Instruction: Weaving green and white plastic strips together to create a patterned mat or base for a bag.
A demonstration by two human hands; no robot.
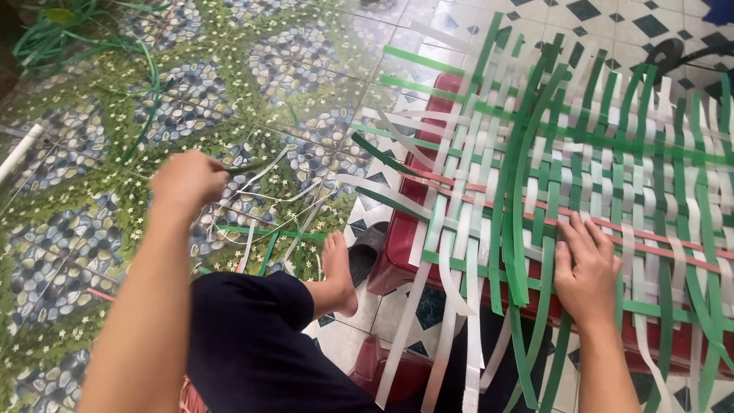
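2 hands are working: your right hand (pixel 587 268) is pressing flat, fingers spread, on the green-and-white woven strip mat (pixel 581 160) over the red stool (pixel 397 237), while your left hand (pixel 187 177) is gripping a loose strip (pixel 260 172) at left.

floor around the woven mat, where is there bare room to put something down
Bare tile lies between the green strip bundle at top left and the woven mat. It is crowded by the left hand, where loose strips litter the floor beside the foot. The right hand presses the mat.
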